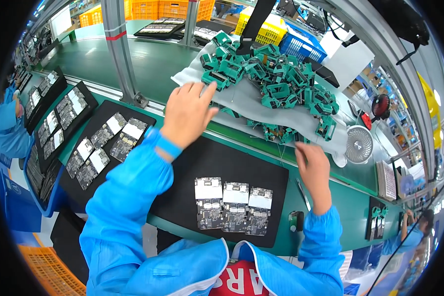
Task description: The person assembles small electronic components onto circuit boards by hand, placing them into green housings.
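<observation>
My left hand point(188, 114) is open, palm down and fingers spread, over the near left edge of a white foam sheet point(276, 111). On that sheet lies a heap of green plastic frames point(281, 93) with thin wires and small dark parts. My right hand point(314, 170) is half curled with its fingers apart, just in front of several green frames at the heap's near edge. Nothing shows in either hand. Between my forearms, three circuit boards point(235, 207) with white labels stand side by side on a black mat point(182, 197).
Left of me, black trays point(79, 185) carry more circuit boards. A metal post point(117, 49) rises beyond my left hand. To the right are a white round fan point(359, 144), tweezers point(303, 194) and a small dark device point(296, 221). Co-workers sit at both sides.
</observation>
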Motion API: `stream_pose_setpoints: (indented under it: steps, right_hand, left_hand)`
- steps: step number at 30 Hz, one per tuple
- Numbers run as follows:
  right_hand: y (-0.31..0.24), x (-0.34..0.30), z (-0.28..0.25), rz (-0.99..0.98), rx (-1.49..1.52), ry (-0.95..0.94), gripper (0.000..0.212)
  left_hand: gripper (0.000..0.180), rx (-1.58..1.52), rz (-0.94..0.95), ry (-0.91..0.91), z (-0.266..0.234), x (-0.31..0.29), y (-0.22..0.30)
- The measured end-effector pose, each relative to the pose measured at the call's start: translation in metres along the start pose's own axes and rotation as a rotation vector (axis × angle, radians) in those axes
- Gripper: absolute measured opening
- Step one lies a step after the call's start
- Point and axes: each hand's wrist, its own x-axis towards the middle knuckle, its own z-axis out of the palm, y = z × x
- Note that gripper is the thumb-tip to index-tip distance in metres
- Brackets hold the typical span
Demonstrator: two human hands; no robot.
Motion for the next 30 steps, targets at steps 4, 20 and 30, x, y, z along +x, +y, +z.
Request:
stream_pose_setpoints:
  steps: [4,20,30]
  right_hand:
    - [0.003,0.08,0.047,-0.153,0.065,0.106,0.018]
    - [0.021,0.117,0.042,0.327,0.985,0.092,0.028]
    - [-0.048,0.086,0.035,0.041,0.853,-1.152,0.03]
  left_hand:
    - [0.046,0.075,-0.002,0.195,0.057,0.032,-0.022]
    - [0.021,-0.52,-0.076,-0.053,-0.032,0.01,-0.012]
    - [0.032,-0.582,-0.292,-0.652,-0.01,-0.03,-0.015]
